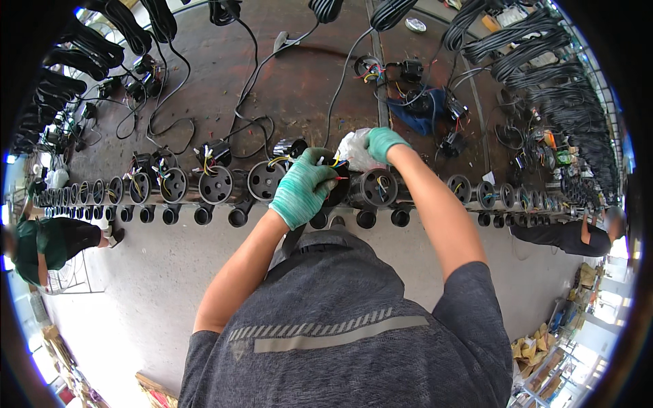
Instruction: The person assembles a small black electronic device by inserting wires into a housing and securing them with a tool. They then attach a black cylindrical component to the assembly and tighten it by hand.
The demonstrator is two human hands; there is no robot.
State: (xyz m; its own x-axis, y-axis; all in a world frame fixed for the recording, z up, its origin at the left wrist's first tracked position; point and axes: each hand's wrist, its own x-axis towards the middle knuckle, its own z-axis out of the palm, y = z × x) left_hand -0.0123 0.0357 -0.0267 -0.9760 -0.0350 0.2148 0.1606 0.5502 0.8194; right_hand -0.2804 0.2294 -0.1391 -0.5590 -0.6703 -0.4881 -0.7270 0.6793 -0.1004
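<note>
My left hand (pixel 303 189), in a green knit glove, is closed around a dark round housing (pixel 338 192) at the table's near edge. Coloured wires (pixel 335 163) stick out of it by my fingertips. Its lower part is partly hidden by my glove. Just to the right, my right hand (pixel 384 144), gloved in green too, grips a crumpled white plastic bag (pixel 355 151); its fingertips are hidden against the plastic. A black cylindrical part (pixel 290 147) with wires lies beyond my left hand. Another round housing (pixel 378 188) stands below the bag.
Black round housings (pixel 215 184) line the near edge in a long row. Coiled black cables (pixel 326 9) hang along the far side, their leads crossing the brown table (pixel 299 88). A blue cloth (pixel 416 115) lies among wired parts. One person (pixel 47 238) works far left, another (pixel 578 234) far right.
</note>
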